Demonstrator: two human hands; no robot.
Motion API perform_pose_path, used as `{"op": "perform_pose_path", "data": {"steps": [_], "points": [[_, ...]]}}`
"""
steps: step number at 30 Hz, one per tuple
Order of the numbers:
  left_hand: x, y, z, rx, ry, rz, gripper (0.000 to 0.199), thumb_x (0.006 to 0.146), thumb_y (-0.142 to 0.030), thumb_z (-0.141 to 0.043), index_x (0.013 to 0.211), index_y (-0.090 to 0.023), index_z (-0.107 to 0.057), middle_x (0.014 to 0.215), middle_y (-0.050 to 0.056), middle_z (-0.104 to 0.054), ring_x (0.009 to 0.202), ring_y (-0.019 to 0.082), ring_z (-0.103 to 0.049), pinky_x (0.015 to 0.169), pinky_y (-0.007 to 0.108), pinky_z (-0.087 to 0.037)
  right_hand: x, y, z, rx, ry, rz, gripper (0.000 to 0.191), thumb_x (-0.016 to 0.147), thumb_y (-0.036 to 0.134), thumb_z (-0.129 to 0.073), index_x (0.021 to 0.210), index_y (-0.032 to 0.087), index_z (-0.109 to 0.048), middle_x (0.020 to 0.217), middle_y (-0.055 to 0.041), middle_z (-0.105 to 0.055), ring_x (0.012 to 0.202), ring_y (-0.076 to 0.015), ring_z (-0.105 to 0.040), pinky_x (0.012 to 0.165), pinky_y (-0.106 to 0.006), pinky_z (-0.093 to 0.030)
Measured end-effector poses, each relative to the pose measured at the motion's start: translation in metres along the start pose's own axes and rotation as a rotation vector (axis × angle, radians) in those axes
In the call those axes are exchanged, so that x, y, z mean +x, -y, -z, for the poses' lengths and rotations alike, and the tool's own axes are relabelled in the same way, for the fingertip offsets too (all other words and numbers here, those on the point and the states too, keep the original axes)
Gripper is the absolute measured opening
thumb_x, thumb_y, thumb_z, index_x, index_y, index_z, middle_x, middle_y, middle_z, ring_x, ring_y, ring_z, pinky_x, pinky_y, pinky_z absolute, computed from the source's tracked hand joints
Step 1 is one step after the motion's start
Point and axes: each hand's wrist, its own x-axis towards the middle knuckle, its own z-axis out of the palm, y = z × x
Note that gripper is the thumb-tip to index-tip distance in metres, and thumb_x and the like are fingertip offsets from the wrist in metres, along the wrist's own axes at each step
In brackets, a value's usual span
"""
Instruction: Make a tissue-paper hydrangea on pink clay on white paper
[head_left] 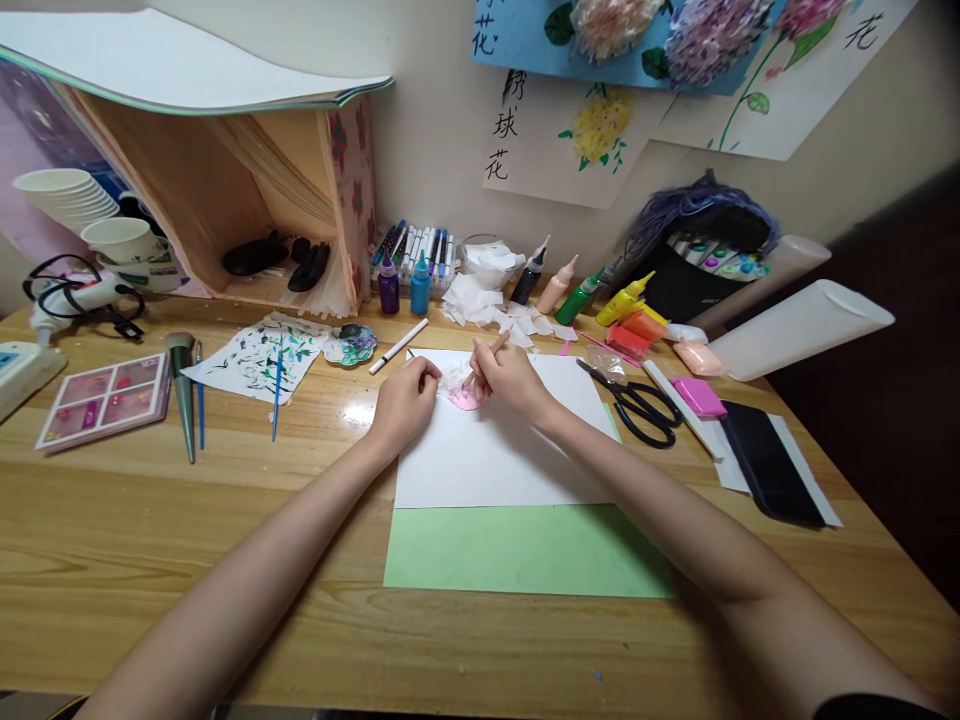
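A white sheet of paper (510, 470) lies on a larger green sheet (517, 550). Near the white sheet's top left is a pink patch (465, 399) with crumpled whitish tissue (452, 380) on it. My right hand (510, 378) is closed around a thin brownish stick, its upper end showing above the fingers and its lower end at the pink patch. On the patch's left side, my left hand (409, 400) rests on the paper's edge, fingers curled and pressed together by the tissue. Whatever those fingers may pinch is hidden.
Torn tissue pieces (499, 312) lie around a glass bowl (491, 262) behind the paper. Paint bottles (577, 300) and a marker box (416, 250) line the wall. Black scissors (645, 408) and a phone (772, 465) lie right; a blotched sheet (255, 355) and brushes (182, 390) left.
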Motion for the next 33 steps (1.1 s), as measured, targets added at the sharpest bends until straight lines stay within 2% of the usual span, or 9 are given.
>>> {"op": "perform_pose_path", "data": {"steps": [4,8,10,14,16,18,24,29,33], "points": [[0.000,0.000,0.000,0.003,0.003,-0.004,0.018,0.082,-0.014,-0.042,0.081,-0.018,-0.059,0.084,0.003,-0.066,0.078,0.017,-0.059,0.070,0.029,-0.042,0.012,0.008,0.007,0.081,0.089,-0.104,0.049,0.095,0.036,-0.039,0.049,0.020,-0.044,0.036,0.0014,-0.054,0.033,-0.0103,-0.047,0.042,-0.023,-0.036],[0.000,0.000,0.001,-0.018,0.015,0.009,0.018,0.082,-0.013,-0.042,0.081,-0.019,-0.059,0.084,0.002,-0.066,0.079,0.018,-0.059,0.070,0.030,-0.042,-0.003,0.009,0.026,0.135,0.190,0.068,0.049,0.090,0.050,-0.046,0.053,0.018,-0.050,0.041,0.0008,-0.056,0.040,-0.0094,-0.050,0.045,-0.021,-0.037],[0.000,0.000,0.002,-0.021,-0.021,0.000,0.018,0.083,-0.013,-0.041,0.083,-0.019,-0.058,0.086,0.003,-0.064,0.082,0.018,-0.059,0.073,0.030,-0.044,-0.014,0.003,0.037,0.209,0.114,0.104,0.050,0.089,0.055,-0.044,0.055,0.018,-0.052,0.041,0.0016,-0.053,0.042,-0.0090,-0.049,0.046,-0.022,-0.037],[0.001,0.001,0.002,0.081,-0.156,-0.025,0.024,0.086,-0.013,-0.038,0.100,-0.017,-0.057,0.105,0.009,-0.061,0.103,0.023,-0.054,0.090,0.037,-0.042,-0.032,-0.028,0.049,0.562,-0.125,0.002,0.049,0.088,0.057,-0.045,0.056,0.020,-0.046,0.040,0.0051,-0.042,0.034,-0.0072,-0.037,0.039,-0.023,-0.026],[0.001,0.001,0.000,0.147,-0.120,-0.026,0.029,0.089,-0.015,-0.035,0.111,-0.015,-0.053,0.110,0.011,-0.060,0.107,0.025,-0.052,0.093,0.041,-0.041,-0.040,-0.047,0.051,0.716,-0.224,-0.065,0.049,0.086,0.056,-0.048,0.054,0.020,-0.041,0.044,0.0066,-0.037,0.032,-0.0053,-0.028,0.036,-0.023,-0.019],[0.000,0.001,-0.001,0.210,-0.050,-0.024,0.030,0.091,-0.018,-0.032,0.112,-0.014,-0.053,0.108,0.013,-0.059,0.105,0.026,-0.052,0.092,0.042,-0.041,-0.049,-0.063,0.052,0.798,-0.176,-0.135,0.048,0.084,0.054,-0.051,0.053,0.020,-0.039,0.043,0.0078,-0.031,0.031,-0.0046,-0.024,0.036,-0.023,-0.018],[0.002,0.002,0.008,0.424,-0.024,0.013,0.033,0.088,-0.027,-0.045,0.117,-0.012,-0.051,0.116,0.017,-0.051,0.110,0.031,-0.046,0.093,0.045,-0.041,-0.074,-0.079,0.056,0.796,-0.029,-0.146,0.047,0.087,0.048,-0.049,0.049,0.020,-0.041,0.042,0.0070,-0.029,0.032,-0.0068,-0.026,0.039,-0.025,-0.019],[0.006,0.009,0.020,0.370,0.185,0.000,0.032,0.080,-0.032,-0.060,0.107,-0.016,-0.054,0.099,0.010,-0.057,0.101,0.029,-0.052,0.090,0.044,-0.042,-0.080,-0.074,0.056,0.690,-0.017,-0.160,0.047,0.087,0.053,-0.045,0.050,0.023,-0.040,0.042,0.0062,-0.028,0.033,-0.0097,-0.025,0.038,-0.028,-0.019],[0.005,0.013,0.022,0.334,0.081,0.010,0.046,0.075,-0.034,-0.065,0.115,-0.015,-0.049,0.117,0.015,-0.050,0.114,0.032,-0.046,0.095,0.047,-0.039,-0.080,-0.072,0.055,0.636,-0.003,-0.159,0.048,0.087,0.055,-0.041,0.051,0.024,-0.039,0.041,0.0061,-0.027,0.033,-0.0109,-0.026,0.038,-0.028,-0.021]]}}
